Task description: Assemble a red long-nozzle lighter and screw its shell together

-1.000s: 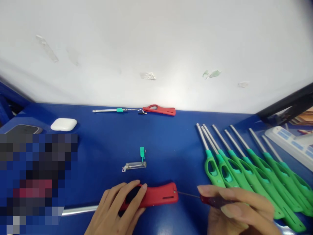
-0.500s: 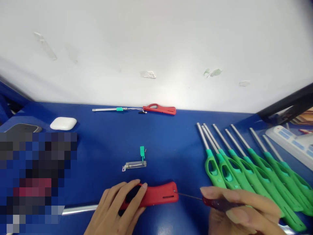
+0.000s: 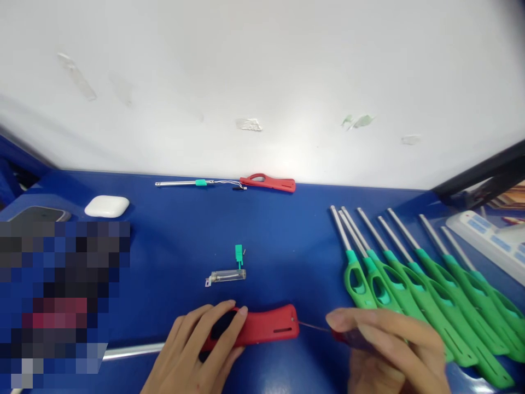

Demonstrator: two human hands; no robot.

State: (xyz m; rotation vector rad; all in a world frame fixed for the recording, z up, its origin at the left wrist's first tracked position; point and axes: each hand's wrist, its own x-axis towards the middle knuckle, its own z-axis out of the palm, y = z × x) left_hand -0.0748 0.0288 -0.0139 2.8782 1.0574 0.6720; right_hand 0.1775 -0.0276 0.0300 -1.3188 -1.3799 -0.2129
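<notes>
A red gas lighter with a long silver tube lies across the front of the table. My left hand is closed over its trigger part and holds it down. In my right hand I grip the dark red handle of a thin-shafted screwdriver. Its shaft points left, to the end of the lighter's red body; whether the tip touches there I cannot tell. Just beyond lie a clear fuel tank and a small turquoise part, with a tiny metal piece beside them.
Several green lighters lie side by side at the right, near a white power strip. At the back are an empty red casing and a metal tube with wires. A white case and phone sit left.
My right hand has moved a little to the left, its fingers shifted around the screwdriver's handle. My left hand and the red lighter have stayed in place.
</notes>
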